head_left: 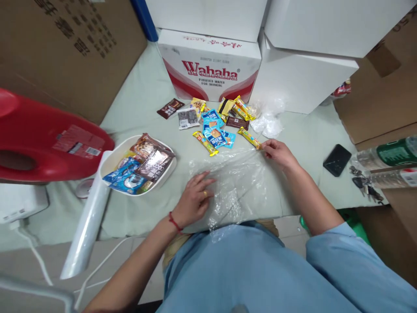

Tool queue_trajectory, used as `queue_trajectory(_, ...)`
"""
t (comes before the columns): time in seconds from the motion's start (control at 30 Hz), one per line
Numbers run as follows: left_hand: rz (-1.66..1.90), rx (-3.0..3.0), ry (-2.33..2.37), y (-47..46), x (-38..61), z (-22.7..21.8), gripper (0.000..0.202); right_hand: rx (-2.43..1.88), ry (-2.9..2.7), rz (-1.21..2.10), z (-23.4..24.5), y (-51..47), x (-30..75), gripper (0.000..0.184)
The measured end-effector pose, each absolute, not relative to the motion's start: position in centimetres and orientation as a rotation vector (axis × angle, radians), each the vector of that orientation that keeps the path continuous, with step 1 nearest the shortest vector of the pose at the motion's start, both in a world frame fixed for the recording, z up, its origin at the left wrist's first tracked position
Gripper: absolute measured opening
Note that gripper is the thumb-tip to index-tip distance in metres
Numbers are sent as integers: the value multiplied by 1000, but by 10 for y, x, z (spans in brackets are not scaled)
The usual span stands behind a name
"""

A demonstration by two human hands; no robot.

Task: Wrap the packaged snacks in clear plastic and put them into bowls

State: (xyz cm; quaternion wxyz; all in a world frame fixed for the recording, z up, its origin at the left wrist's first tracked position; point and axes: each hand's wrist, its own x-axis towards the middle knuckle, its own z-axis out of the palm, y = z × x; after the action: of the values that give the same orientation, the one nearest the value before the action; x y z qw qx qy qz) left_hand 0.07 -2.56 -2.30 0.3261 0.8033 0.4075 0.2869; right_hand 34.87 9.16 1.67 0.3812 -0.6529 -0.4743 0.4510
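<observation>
A clear plastic bag (234,184) lies crumpled and flat at the table's front edge. My left hand (195,200) rests on its left side, fingers stretched out. At the bag's upper right corner, my right hand (276,152) has its fingertips pinched together on the plastic. The end of a yellow snack bar (249,138) meets those fingertips; whether they touch it I cannot tell. Beyond the bag is a loose pile of wrapped snacks: blue packets (215,135), another yellow bar (205,143), a brown packet (170,108) and a grey-and-white packet (188,118).
Left of the hands stands a white bowl (174,167) of snack packets, beside a plastic roll (86,226) and a red jug (48,139). A Wahaha carton (211,69) backs the pile, near crumpled plastic (269,119). Rightward lie a black phone (337,160), keys (366,187) and bottles (395,152).
</observation>
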Motion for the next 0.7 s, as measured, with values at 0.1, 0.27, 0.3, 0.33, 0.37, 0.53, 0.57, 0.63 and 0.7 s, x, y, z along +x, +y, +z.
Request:
queue_trajectory(0.1, 841, 1899, 1006, -19, -15, -4, 26, -1767, -1390, 682, 29, 72, 361, 16)
queue_trajectory(0.27, 823, 1853, 1124, -15, 1, 0, 24, -1301, -2113, 557, 38, 3, 327, 26)
queue_trajectory(0.3, 781, 1927, 1159, -15, 5, -4, 27, -1185, -2303, 592, 33, -8, 322, 32)
queue_trajectory(0.33, 728, 2013, 1176, -14, 6, -10, 28, -1109, -2458, 612, 26, -17, 321, 39)
queue_trajectory(0.37, 667, 2101, 1171, -14, 5, -15, 29, -1081, -2573, 616, 18, -24, 324, 46)
queue_trajectory(0.53, 573, 2359, 1098, -13, -24, -21, 23, -1296, -2594, 509, 3, -29, 383, 62)
queue_trajectory(0.57, 626, 2367, 1112, -13, -29, -16, 22, -1322, -2532, 476, 7, -28, 391, 61)
queue_trajectory(0.63, 769, 2339, 1175, -14, -33, -2, 19, -1343, -2373, 399, 20, -26, 392, 50)
queue_trajectory(0.7, 940, 2279, 1330, -17, -25, 13, 16, -1319, -2255, 350, 31, -24, 376, 39)
